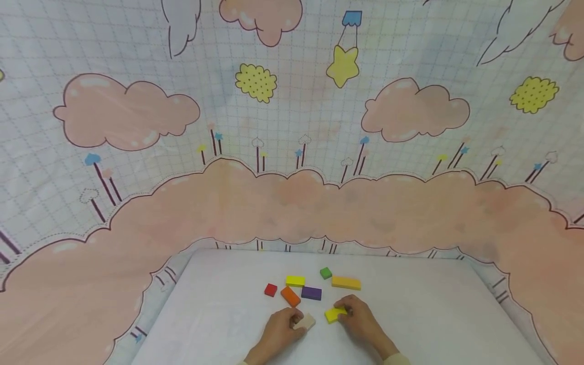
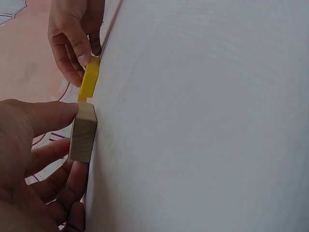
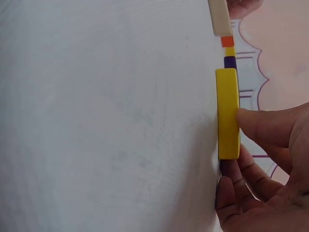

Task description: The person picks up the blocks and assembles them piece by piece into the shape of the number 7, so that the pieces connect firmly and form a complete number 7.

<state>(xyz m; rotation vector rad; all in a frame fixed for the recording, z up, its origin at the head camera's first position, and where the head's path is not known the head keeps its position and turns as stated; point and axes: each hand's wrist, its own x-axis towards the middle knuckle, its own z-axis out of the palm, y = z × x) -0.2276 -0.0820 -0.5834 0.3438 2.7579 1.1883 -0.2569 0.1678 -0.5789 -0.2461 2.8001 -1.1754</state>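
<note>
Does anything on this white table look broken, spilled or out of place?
Nothing stands out. The loose blocks lie at mixed angles; the left hand grips a wooden block, the right hand a yellow block. No spill or damage shows.

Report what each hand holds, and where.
In the head view, the left hand grips the wooden block toward its left end; the right hand, a yellow block toward its right end.

One left hand (image 1: pixel 279 327), one right hand (image 1: pixel 359 318), two yellow blocks (image 1: pixel 333 315) (image 1: pixel 295 281), one pale wooden block (image 1: pixel 306 321), one amber block (image 1: pixel 346 283), one red block (image 1: pixel 271 290), one orange block (image 1: pixel 290 296), one purple block (image 1: pixel 312 293), one green block (image 1: pixel 326 273), eight blocks altogether, one white tabletop (image 1: pixel 433 314), one cloud-patterned backdrop (image 1: pixel 292 208).
</note>
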